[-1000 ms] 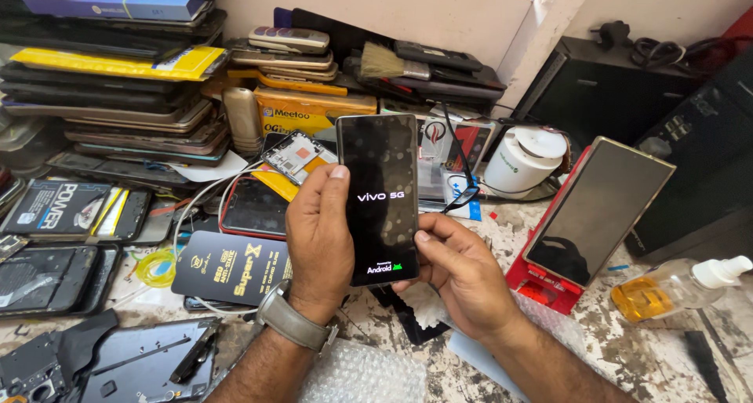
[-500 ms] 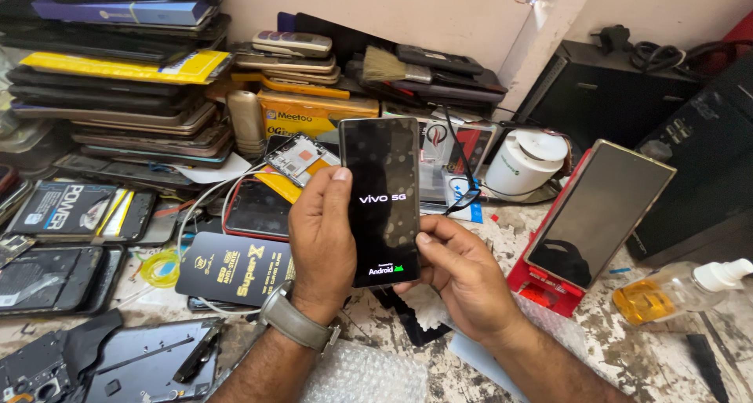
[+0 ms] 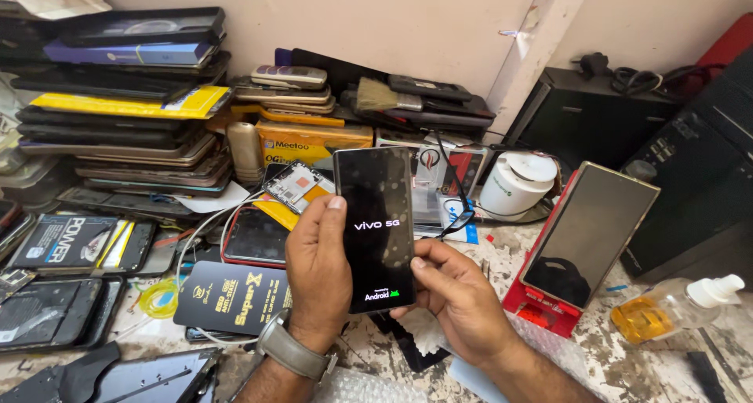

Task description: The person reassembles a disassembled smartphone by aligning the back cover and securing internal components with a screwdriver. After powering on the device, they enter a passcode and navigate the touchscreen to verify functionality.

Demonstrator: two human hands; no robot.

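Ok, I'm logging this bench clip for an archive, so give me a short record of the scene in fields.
Left hand: left hand grips black smartphone along its left edge, upright
Right hand: right hand supports the phone's lower right edge
Phone screen: lit, dark, with white text
Wrist: grey watch on left wrist
Right of hands: second phone leaning on red stand
Far right: spray bottle, amber liquid

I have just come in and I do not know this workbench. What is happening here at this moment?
A person holds a black smartphone upright in both hands over a cluttered bench. The left hand grips its left edge and the right hand supports its lower right side. The screen is dark with a start-up logo showing. A second phone leans on a red stand to the right, near a pump bottle of yellow liquid. Stacks of phones lie behind on the left.
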